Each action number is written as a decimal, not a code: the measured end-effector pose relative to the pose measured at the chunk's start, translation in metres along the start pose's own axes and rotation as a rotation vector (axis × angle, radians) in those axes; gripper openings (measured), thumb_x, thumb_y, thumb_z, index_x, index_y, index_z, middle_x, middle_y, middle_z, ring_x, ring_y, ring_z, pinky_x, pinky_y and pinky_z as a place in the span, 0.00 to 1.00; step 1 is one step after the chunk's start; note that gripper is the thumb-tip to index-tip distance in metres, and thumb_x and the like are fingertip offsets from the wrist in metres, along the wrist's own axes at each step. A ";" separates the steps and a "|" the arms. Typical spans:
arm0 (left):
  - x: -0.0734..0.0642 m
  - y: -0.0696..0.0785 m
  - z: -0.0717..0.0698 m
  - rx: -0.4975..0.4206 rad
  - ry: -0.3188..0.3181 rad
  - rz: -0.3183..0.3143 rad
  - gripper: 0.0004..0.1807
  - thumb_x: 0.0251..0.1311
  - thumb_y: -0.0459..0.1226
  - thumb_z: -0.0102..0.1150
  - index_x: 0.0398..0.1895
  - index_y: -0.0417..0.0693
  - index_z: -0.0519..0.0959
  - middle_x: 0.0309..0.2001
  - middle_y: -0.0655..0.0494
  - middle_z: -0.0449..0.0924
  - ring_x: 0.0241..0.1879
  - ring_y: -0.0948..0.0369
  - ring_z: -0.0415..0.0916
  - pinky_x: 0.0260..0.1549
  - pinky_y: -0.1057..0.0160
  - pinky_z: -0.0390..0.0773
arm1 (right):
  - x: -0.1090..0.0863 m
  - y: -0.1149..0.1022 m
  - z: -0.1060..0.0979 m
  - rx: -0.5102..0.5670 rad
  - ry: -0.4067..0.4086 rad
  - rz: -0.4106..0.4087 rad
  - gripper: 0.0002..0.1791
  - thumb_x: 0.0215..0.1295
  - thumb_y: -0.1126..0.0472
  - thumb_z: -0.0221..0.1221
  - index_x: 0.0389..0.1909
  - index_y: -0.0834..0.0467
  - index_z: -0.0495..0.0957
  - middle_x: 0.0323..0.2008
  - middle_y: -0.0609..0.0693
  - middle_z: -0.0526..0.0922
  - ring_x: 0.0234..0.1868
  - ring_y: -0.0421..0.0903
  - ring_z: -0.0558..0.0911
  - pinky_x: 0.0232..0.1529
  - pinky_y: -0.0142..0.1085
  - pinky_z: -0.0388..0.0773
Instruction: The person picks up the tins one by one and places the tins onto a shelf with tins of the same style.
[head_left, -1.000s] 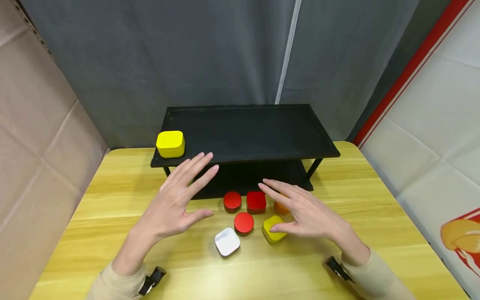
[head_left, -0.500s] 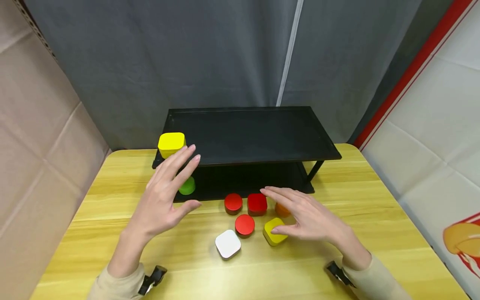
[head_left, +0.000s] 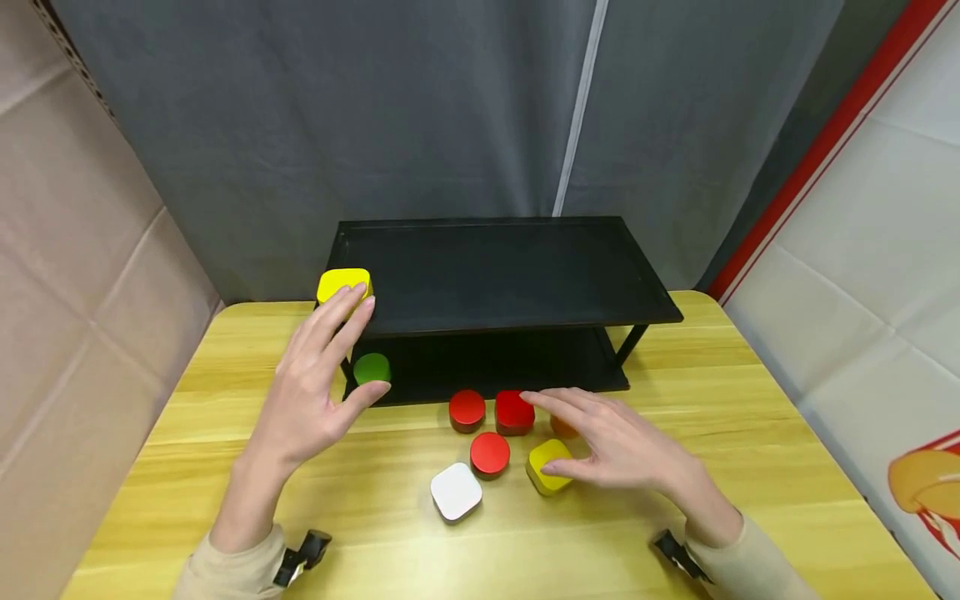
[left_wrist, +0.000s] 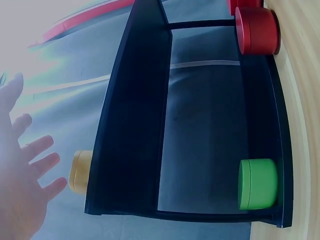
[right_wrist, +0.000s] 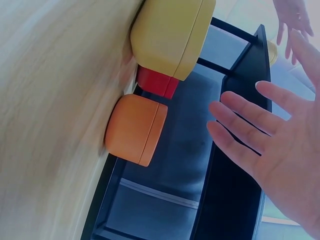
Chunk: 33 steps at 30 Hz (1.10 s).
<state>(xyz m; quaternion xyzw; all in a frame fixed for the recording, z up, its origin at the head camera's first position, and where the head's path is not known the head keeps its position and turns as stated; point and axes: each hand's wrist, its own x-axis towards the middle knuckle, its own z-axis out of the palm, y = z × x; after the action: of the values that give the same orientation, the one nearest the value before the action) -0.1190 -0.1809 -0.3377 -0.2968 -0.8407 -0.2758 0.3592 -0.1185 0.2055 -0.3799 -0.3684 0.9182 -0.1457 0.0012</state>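
Note:
My left hand [head_left: 306, 398] hovers with spread fingers in front of the black two-tier rack [head_left: 495, 275]. In the head view its fingertips overlap a yellow lidded box [head_left: 333, 281] on the top shelf's left end; the left wrist view shows a gap between them. A green round lidded box [left_wrist: 258, 184] sits on the lower shelf, beyond my left thumb. My right hand [head_left: 622, 442], empty with fingers extended, hangs above a second yellow box [head_left: 543, 462] and partly covers an orange round box [right_wrist: 135, 129]. Its index fingertip overlaps the red square box [head_left: 514, 412] in the head view.
Two red round boxes [head_left: 467, 410] and a white square box [head_left: 456, 492] stand on the wooden table [head_left: 420, 558], before the rack. A grey curtain [head_left: 450, 108] hangs behind, with pale panels on both sides.
My left hand has moved left, bringing its fingers over the yellow box in the head view and uncovering the green one. My right hand has shifted only slightly.

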 end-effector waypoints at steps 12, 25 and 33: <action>-0.005 -0.014 0.001 0.009 0.056 -0.103 0.45 0.70 0.68 0.46 0.76 0.46 0.68 0.77 0.49 0.66 0.79 0.50 0.60 0.80 0.49 0.57 | 0.000 0.001 0.005 0.024 -0.030 -0.006 0.43 0.61 0.32 0.65 0.77 0.34 0.63 0.69 0.38 0.76 0.59 0.36 0.79 0.56 0.41 0.84; -0.011 -0.029 0.001 -0.029 0.008 -0.237 0.41 0.71 0.60 0.54 0.81 0.51 0.60 0.81 0.51 0.58 0.81 0.50 0.53 0.81 0.43 0.54 | 0.000 0.001 0.011 0.024 -0.050 -0.009 0.42 0.62 0.32 0.65 0.76 0.37 0.65 0.70 0.38 0.75 0.64 0.39 0.79 0.60 0.42 0.84; -0.015 -0.031 0.001 -0.037 -0.022 -0.348 0.42 0.71 0.45 0.60 0.84 0.57 0.53 0.84 0.57 0.51 0.82 0.50 0.49 0.80 0.39 0.53 | -0.002 0.001 0.015 0.027 -0.077 0.014 0.42 0.62 0.32 0.64 0.76 0.39 0.67 0.69 0.37 0.76 0.64 0.40 0.79 0.60 0.45 0.84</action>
<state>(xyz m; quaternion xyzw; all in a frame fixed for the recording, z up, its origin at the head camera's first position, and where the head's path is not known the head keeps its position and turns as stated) -0.1331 -0.2057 -0.3573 -0.1563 -0.8782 -0.3458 0.2912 -0.1163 0.2039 -0.3947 -0.3672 0.9180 -0.1437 0.0426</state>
